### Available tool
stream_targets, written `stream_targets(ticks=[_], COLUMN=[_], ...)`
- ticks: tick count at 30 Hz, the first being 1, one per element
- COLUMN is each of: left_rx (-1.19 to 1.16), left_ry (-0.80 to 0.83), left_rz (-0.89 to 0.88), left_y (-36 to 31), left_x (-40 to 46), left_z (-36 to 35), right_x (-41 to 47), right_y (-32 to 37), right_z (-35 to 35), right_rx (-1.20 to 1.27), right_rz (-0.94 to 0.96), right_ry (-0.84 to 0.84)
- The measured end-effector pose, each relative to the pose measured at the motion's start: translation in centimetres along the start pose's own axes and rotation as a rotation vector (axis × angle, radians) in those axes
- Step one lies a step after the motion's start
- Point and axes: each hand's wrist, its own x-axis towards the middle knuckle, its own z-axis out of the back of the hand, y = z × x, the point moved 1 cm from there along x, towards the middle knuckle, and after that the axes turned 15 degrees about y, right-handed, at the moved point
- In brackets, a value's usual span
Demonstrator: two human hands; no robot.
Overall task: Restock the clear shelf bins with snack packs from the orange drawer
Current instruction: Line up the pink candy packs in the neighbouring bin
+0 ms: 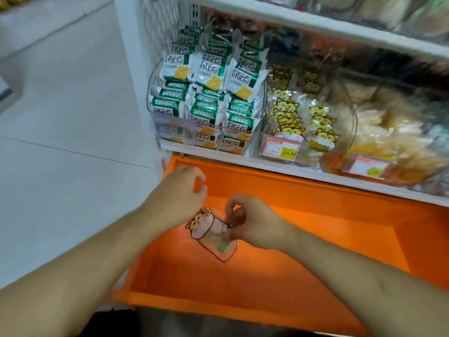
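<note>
Over the open orange drawer (315,215), the right hand (252,222) pinches one corner of a clear cat-print snack pack (209,233) – it hangs just above the drawer floor. The left hand (181,190) hovers beside it, fingers loosely curled, holding nothing. Best lifted level – then slid among the matching cat-print packs in the clear shelf bin (301,113) above.

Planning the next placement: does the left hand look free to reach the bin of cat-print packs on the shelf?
Probably yes. The left hand holds nothing, and the cat-print bin sits open-fronted above the orange drawer, with nothing between them.
</note>
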Motion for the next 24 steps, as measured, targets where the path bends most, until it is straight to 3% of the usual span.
stream_targets(ticks=[7,9,11,13,16,20,24], left_rx=[-0.127,-0.296,-0.591,-0.834,-1.042,-1.074,-0.996], left_ry=[-0.207,-0.116,0.116,0.248,0.272,0.161,0.142], left_rz=[-0.103,-0.074,-0.013,-0.01,-0.084,-0.105,-0.127], left_y=[-9.7,-11.0,-12.7,-14.1,-14.7,-14.4,-14.3], left_x=[-3.2,-3.5,-3.2,-2.7,-1.6,-0.1,0.6], left_z=[8.5,8.9,8.2,7.1,5.6,4.7,4.8], right_x=[-8.6,-9.7,-9.9,-9.6,-9.2,-9.9,-10.8], right_y=[6.2,6.6,6.8,6.8,6.5,6.1,5.3], right_z=[7.5,8.3,8.3,8.1,8.2,8.9,10.4], right_rx=[-0.042,-0.043,-0.1,-0.207,-0.33,-0.257,-0.154], right_rz=[0.117,0.17,0.216,0.27,0.338,0.387,0.366], right_ry=[-0.461,-0.602,-0.707,-0.736,-0.719,-0.625,-0.691])
